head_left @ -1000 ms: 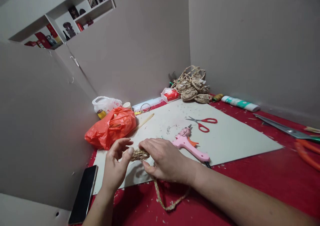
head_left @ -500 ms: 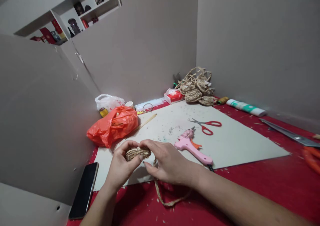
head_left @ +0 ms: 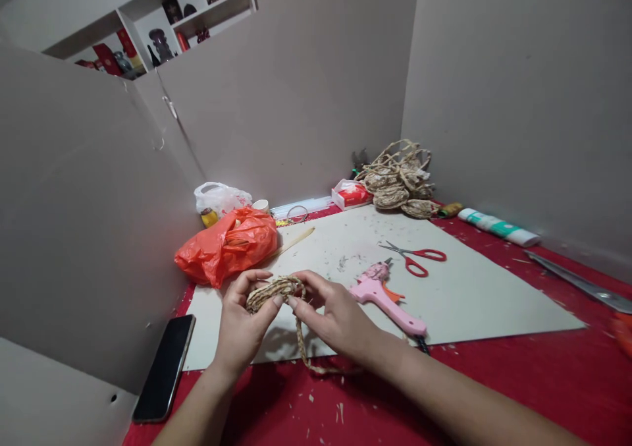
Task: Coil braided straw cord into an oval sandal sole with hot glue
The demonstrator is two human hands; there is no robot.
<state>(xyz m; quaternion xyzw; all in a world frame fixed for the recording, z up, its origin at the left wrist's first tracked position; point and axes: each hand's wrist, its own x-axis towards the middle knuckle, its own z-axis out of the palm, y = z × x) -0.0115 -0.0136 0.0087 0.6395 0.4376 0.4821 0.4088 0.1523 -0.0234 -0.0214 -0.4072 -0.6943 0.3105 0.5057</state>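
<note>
1. Two bare hands are working over the grey board (head_left: 469, 294): the left hand (head_left: 241, 331) is cupping a small coil of braided straw rope (head_left: 273, 289), and the right hand (head_left: 336, 317) is pinching the same coil with its fingertips (head_left: 292, 301).
2. One loose tail of the rope is hanging from the coil down onto the red tablecloth (head_left: 518, 373).
3. One pink glue gun (head_left: 388, 296) and one pair of red-handled scissors (head_left: 415, 256) are lying on the board.
4. One dark phone (head_left: 164, 376), one crinkled orange plastic bag (head_left: 228, 245) and one heap of straw coils (head_left: 399, 181) are sitting around; no writing is legible.
</note>
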